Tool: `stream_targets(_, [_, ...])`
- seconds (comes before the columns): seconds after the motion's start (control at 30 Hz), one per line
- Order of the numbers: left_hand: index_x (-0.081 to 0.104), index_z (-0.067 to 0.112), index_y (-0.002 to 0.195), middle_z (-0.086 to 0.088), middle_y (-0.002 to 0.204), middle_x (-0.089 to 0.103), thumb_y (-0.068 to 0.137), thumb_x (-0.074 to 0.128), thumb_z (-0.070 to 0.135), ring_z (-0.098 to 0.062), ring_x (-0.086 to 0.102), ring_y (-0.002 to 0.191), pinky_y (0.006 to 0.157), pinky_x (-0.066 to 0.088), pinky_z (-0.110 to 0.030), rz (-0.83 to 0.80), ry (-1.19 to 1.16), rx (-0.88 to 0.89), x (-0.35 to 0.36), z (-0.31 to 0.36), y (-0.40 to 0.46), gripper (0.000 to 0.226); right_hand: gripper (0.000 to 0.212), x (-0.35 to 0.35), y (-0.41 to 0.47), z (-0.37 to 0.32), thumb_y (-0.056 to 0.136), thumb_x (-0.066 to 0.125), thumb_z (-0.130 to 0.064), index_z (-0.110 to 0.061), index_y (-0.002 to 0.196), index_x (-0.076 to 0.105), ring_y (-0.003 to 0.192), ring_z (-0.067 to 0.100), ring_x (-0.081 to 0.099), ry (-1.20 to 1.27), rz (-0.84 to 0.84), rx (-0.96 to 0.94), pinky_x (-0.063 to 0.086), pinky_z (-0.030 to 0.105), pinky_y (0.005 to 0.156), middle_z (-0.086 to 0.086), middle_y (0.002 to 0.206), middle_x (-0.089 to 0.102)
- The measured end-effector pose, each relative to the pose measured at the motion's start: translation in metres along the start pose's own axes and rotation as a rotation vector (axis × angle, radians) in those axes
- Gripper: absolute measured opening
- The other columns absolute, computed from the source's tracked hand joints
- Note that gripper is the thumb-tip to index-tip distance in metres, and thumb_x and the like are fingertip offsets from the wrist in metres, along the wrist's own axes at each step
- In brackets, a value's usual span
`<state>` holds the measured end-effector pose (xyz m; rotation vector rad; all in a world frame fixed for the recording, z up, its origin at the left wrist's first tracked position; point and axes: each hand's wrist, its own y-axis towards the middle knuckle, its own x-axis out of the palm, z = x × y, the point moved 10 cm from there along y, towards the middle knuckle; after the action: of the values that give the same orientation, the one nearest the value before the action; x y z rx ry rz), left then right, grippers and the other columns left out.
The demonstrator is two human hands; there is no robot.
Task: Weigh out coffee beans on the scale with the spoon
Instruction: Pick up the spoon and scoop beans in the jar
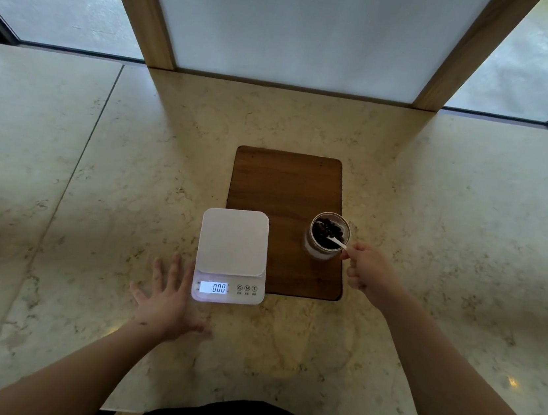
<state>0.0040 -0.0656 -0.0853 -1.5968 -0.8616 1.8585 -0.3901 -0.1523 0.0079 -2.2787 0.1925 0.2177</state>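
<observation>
Right fingers (351, 251) pinch spoon (336, 242) in bean jar (328, 235); left hand (168, 301) splayed flat beside scale (232, 254).

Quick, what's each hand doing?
Left hand: open, fingers spread, flat on the counter.
Right hand: closed on the spoon in the jar.

You have one white scale (232, 254), one glass jar (327, 236) of coffee beans (327, 229), one white spoon (336, 242), one wooden board (288, 188), and two hands on the counter (96, 185): left hand (168, 301), right hand (366, 270).
</observation>
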Motion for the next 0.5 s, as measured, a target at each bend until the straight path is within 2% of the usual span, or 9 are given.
stream_targets(0.33, [-0.051,0.039,0.138,-0.001,0.148,-0.059,0.042,0.048,0.107,-0.035,-0.058,0.131,0.107,-0.012,-0.083,0.000,-0.007,0.016,0.0011,-0.0001,0.0004,0.154,0.026,0.0008,-0.0013,-0.0012,0.105,0.037,-0.015,-0.007,0.086,0.052,0.041,0.010,0.024,0.038,-0.018,0.007,0.020,0.022,0.033,-0.004,0.050,0.029])
stream_targets(0.5, [-0.053,0.041,0.136,-0.002,0.148,-0.058,0.038,0.042,0.109,-0.036,-0.058,0.131,0.106,-0.014,-0.082,0.000,-0.017,0.024,0.0001,0.0016,-0.0002,0.152,0.027,0.0001,-0.0033,-0.0031,0.105,0.037,-0.014,-0.007,0.084,0.053,0.040,0.010,0.024,0.040,-0.015,-0.007,0.021,0.022,0.033,-0.004,0.051,0.029])
